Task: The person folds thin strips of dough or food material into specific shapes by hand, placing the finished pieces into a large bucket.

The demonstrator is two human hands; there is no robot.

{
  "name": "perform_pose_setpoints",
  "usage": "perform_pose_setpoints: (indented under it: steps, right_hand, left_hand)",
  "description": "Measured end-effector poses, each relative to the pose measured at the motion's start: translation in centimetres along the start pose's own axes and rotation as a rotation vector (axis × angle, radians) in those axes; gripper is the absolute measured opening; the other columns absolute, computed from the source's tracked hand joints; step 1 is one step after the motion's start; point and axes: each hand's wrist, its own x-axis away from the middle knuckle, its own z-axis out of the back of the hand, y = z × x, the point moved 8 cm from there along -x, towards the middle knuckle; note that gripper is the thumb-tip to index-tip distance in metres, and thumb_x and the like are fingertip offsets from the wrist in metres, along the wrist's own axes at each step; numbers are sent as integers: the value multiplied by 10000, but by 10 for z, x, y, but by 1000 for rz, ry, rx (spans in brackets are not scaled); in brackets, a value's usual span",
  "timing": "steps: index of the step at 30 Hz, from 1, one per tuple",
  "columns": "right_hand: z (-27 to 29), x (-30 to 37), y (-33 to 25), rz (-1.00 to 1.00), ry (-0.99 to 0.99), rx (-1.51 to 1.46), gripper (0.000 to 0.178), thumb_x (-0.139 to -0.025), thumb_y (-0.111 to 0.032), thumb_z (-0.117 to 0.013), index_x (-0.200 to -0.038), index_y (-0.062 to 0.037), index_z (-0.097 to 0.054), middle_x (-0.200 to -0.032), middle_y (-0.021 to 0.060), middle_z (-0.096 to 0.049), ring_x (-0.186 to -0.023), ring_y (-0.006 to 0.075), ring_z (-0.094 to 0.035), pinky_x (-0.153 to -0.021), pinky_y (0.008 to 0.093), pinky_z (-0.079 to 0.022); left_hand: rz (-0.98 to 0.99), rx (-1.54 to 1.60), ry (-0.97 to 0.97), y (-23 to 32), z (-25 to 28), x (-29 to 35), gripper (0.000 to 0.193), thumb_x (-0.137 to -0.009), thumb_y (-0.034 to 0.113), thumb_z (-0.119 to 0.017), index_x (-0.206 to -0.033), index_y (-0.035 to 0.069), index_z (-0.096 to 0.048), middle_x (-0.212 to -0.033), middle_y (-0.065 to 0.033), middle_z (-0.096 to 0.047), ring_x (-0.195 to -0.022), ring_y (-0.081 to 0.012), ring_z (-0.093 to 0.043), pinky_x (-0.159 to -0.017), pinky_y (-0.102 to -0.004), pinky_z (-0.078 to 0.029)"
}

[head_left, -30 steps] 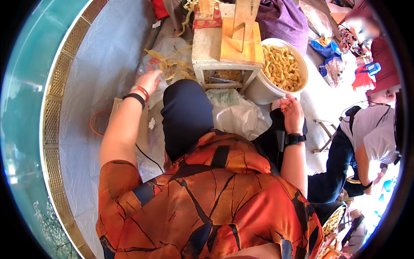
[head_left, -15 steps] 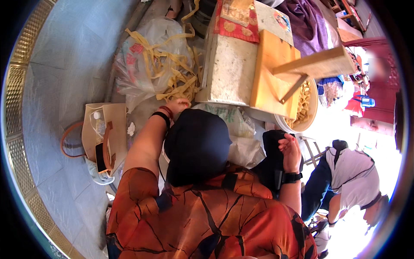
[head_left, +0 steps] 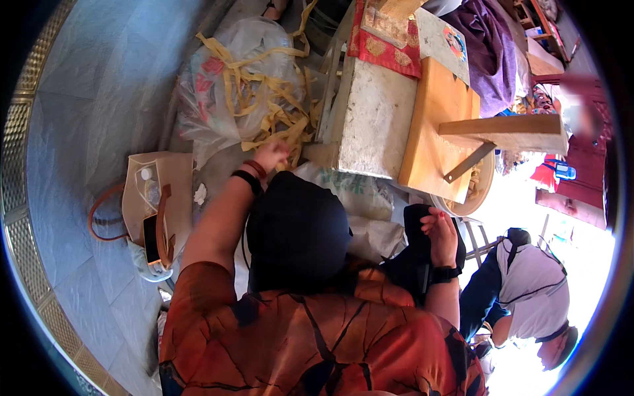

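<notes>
My left hand (head_left: 272, 156), with red and dark bands at its wrist, reaches to the lower end of a tangle of long flat yellow strips (head_left: 282, 122). Its fingers are curled together against the strips; whatever lies between them is hidden. The strips spread over a clear plastic bag (head_left: 224, 86) on the floor. My right hand (head_left: 441, 234), a dark band on its wrist, hovers over my dark-clothed knee (head_left: 413, 224). Its fingers are loosely bent and apart, and nothing shows in them. A tub (head_left: 489, 185) of short yellow pieces stands beyond it.
A pale worn box-like table (head_left: 373, 109) bears a red patterned cloth (head_left: 396, 56). A wooden board with a projecting arm (head_left: 502, 129) overhangs the tub. On the left floor sits a beige handbag (head_left: 142, 198). A bent-over person (head_left: 531, 284) is at right; purple cloth (head_left: 485, 53) lies behind.
My left hand has lifted slightly farther into the strips. My right hand's fingers have curled a little more. The view has shifted, and the person at right has bent lower.
</notes>
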Motion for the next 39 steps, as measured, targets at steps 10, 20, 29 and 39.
perform_pose_setpoints:
  steps: [10, 20, 29, 39]
  right_hand:
    - [-9, 4, 1, 157, -117, 30, 260, -997, -214, -460, -1125, -24, -582, -889, 68, -657, -731, 110, -585, -681, 227, -450]
    - [-104, 133, -132, 908, -444, 288, 651, -849, -27, -660, -1428, -6, -363, -1384, 140, -499, -1267, 216, -473, -1016, 330, -386]
    - [-106, 197, -168, 754, -723, -218, 280, -990, -197, -506, -1192, -10, -556, -735, -37, -519, -619, 48, -450, -575, 193, -371]
    - [-53, 147, -111, 879, -262, 781, 318, -958, -302, -561, -975, -9, -682, -795, 83, -652, -714, 158, -613, -651, 323, -485]
  left_hand:
    - [-659, 420, -64, 315, -6, 159, 411, -936, 68, -452, -1344, 23, -476, -1369, -154, -509, -743, -99, -532, -727, -280, -472]
    - [-1016, 260, -500, 427, -189, 335, 520, -953, 85, -419, -1457, 19, -309, -1479, -176, -363, -1175, -286, -560, -884, -321, -535]
    - [-948, 314, -494, 422, -244, 352, 523, -958, 156, -484, -1428, 10, -309, -1391, -224, -450, -1260, -324, -490, -1035, -462, -426]
    - [-514, 804, -359, 319, -159, 255, 248, -966, 285, -525, -890, 54, -576, -818, -38, -574, -667, -124, -539, -639, -254, -465]
